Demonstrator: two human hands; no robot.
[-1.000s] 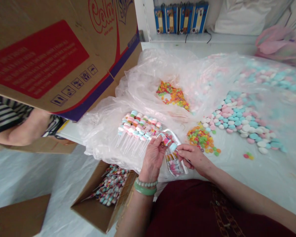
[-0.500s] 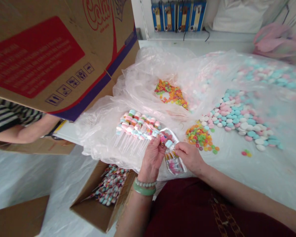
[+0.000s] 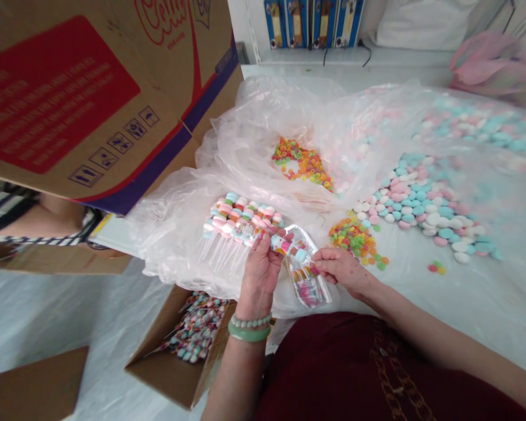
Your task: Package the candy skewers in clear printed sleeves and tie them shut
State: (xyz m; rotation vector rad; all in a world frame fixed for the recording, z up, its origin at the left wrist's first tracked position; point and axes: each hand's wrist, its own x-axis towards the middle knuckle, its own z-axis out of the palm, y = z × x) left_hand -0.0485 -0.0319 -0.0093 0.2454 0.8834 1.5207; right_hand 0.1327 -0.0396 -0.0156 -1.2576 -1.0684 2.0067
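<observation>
My left hand, with a bead bracelet and green bangle at its wrist, is closed on a small printed plastic wrapper with pink and yellow colours. My right hand pinches at the right edge of a clear, silvery pack of printed bags; what exactly its fingertips hold is hidden. Between the hands shows a pale blue marshmallow. Just left of my left hand, marshmallow skewers lie in rows, their white sticks pointing toward me.
Loose marshmallows and gummy rings lie on plastic sheeting. More gummy rings are farther back. A large carton stands at left, beside another person's arm. An open box below holds finished-looking skewers.
My left hand has moved slightly left, away from the pack, with the printed wrapper in its fingers. My right hand stays at the pack's edge. The other person's arm has shifted.
</observation>
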